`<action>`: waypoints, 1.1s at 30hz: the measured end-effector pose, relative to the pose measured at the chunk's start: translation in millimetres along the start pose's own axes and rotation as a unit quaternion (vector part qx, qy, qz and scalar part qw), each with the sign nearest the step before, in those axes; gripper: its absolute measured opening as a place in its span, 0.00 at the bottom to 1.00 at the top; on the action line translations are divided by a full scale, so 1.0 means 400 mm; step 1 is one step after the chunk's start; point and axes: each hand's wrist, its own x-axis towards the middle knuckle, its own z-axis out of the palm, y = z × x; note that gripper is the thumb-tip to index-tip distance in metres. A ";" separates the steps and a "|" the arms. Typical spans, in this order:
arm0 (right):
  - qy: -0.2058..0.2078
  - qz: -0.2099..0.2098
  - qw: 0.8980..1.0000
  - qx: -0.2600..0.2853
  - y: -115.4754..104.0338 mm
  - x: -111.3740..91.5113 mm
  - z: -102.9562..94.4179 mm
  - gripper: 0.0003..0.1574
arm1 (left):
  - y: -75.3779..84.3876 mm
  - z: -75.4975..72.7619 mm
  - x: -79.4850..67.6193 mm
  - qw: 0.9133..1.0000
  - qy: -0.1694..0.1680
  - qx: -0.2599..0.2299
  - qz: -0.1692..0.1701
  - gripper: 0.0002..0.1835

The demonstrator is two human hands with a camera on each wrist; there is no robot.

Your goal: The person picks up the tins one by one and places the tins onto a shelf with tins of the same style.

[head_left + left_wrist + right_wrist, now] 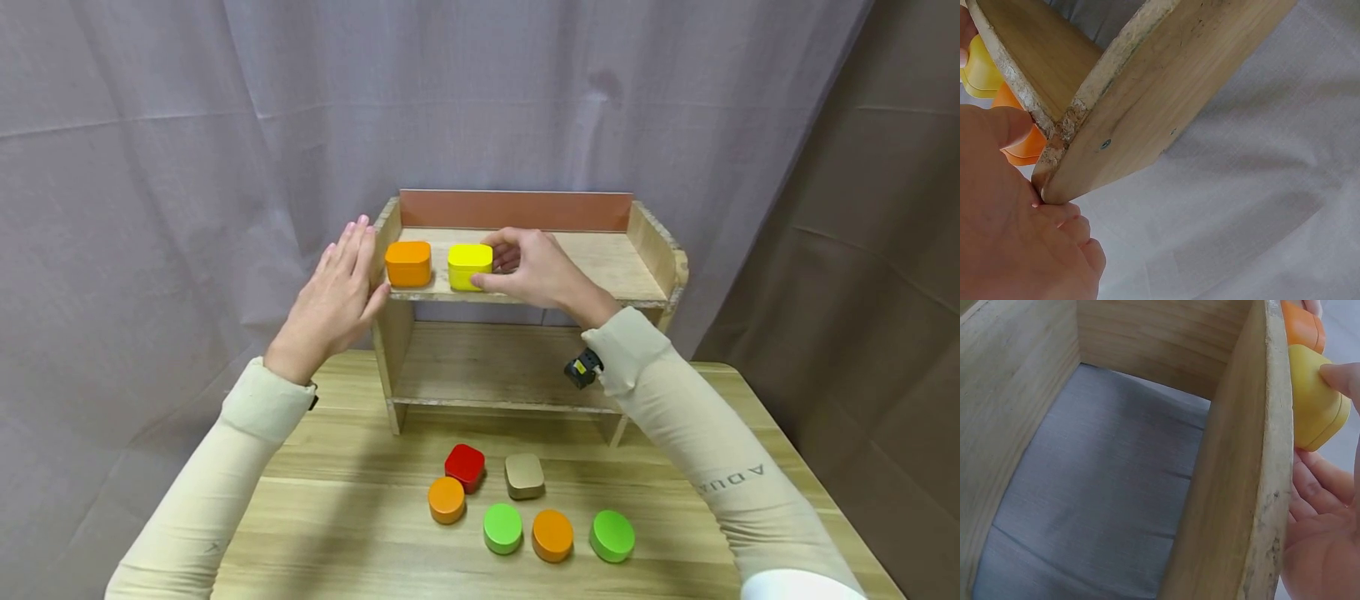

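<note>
A yellow rounded box (pixel 469 268) stands near the front edge of the wooden shelf unit's (pixel 517 363) top board. My right hand (pixel 536 268) pinches it, thumb on the front face in the right wrist view and fingers around the right side. Just left of it sits an orange rounded box (pixel 408 265), also on the top board. My left hand (pixel 333 292) rests at the unit's left side panel (pixel 1122 119), fingers straight in the head view and thumb by the front edge, close to the orange box.
On the wooden table (pixel 315 500) before the unit lie a red box (pixel 465 467), a gold box (pixel 524 475), and round orange lids (pixel 552 535) and green lids (pixel 612 535). A reddish-brown back strip (pixel 517 210) closes off the top board. Grey curtain (pixel 300 125) hangs behind.
</note>
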 end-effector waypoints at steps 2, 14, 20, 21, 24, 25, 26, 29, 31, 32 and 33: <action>-0.001 0.001 1.000 0.001 0.000 -0.004 -0.004 0.39 | 0.000 0.001 0.001 1.000 0.001 0.001 0.000 0.41; 0.052 -0.038 0.997 -0.036 0.001 -0.099 -0.092 0.41 | 0.006 0.004 0.004 1.000 -0.004 -0.002 0.000 0.41; 0.062 -0.054 0.995 -0.056 0.009 -0.166 -0.118 0.39 | 0.006 0.001 0.003 1.000 -0.006 -0.004 0.000 0.42; 0.064 -0.059 0.995 -0.056 0.011 -0.178 -0.120 0.39 | 0.005 0.001 0.003 1.000 -0.006 -0.004 0.000 0.42; 0.067 -0.074 0.993 -0.056 0.022 -0.212 -0.121 0.38 | 0.004 0.001 0.004 1.000 -0.004 -0.004 0.000 0.41; 0.066 -0.080 0.993 -0.056 0.027 -0.224 -0.119 0.39 | 0.004 0.002 0.005 1.000 -0.004 -0.004 0.001 0.41; 0.065 -0.084 0.993 -0.059 0.033 -0.235 -0.116 0.39 | 0.004 0.001 0.005 1.000 -0.004 -0.005 0.001 0.41; 0.062 -0.095 0.992 -0.058 0.056 -0.265 -0.101 0.39 | 0.003 0.001 0.006 1.000 -0.005 -0.005 0.000 0.41; 0.060 -0.102 0.992 -0.055 0.073 -0.284 -0.086 0.39 | 0.001 0.002 0.007 1.000 -0.006 -0.007 0.000 0.41; 0.059 -0.103 0.991 -0.054 0.081 -0.294 -0.077 0.39 | 0.001 0.003 0.007 1.000 -0.005 -0.008 0.000 0.41; 0.058 -0.106 0.991 -0.054 0.091 -0.303 -0.067 0.39 | 0.000 0.004 0.007 1.000 -0.004 -0.009 0.000 0.41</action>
